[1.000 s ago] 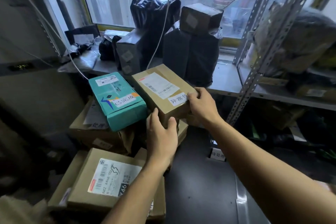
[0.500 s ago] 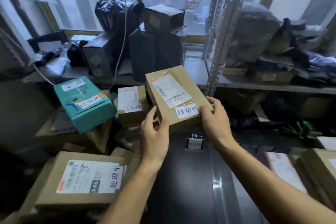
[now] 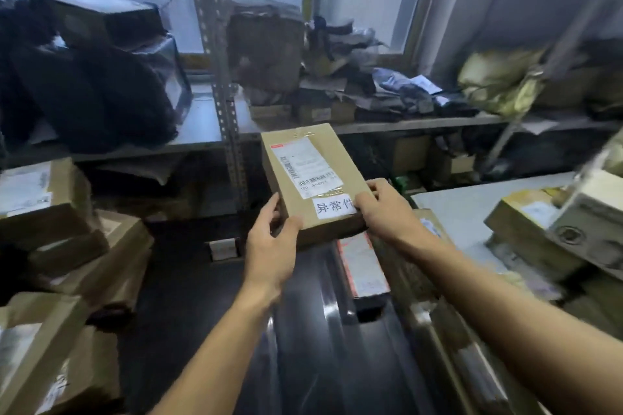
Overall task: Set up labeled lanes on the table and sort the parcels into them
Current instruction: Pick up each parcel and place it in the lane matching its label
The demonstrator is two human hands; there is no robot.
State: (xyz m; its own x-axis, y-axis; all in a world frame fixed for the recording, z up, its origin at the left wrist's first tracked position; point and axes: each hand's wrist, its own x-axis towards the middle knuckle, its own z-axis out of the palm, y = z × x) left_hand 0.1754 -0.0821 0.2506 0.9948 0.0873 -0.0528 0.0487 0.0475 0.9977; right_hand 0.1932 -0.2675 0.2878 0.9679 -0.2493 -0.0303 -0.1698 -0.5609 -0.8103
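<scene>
A brown cardboard box (image 3: 312,184) sits at the centre of the view, held up in the air above a dark table (image 3: 313,347), tilted so its top face leans toward the camera. The top carries a white shipping label (image 3: 305,167) with barcodes under clear tape, a small red tag at the label's upper left corner, and below it a white paper slip (image 3: 333,206) with three bold black Chinese characters. The cardboard is plain and clean, its edges sharp.

The left hand (image 3: 271,246) grips the box's near left corner, thumb on top and fingers curled under the edge. The right hand (image 3: 387,209) grips the near right corner, fingers (image 3: 365,200) bent over the top and partly covering the slip's last character. The hands are apart, one on each side of the box.

Just below the box, at 5 o'clock, a flat parcel (image 3: 362,266) with a pale, red-edged label lies on the table. At 3 o'clock more brown boxes (image 3: 529,229) are piled on a pale surface. At 9 o'clock a stack of cardboard boxes (image 3: 67,229) rises at the left edge. Behind, from 10 to 2 o'clock, a metal shelf rack (image 3: 229,111) holds black bags (image 3: 94,94), small cartons and loose packing, with windows behind it.
</scene>
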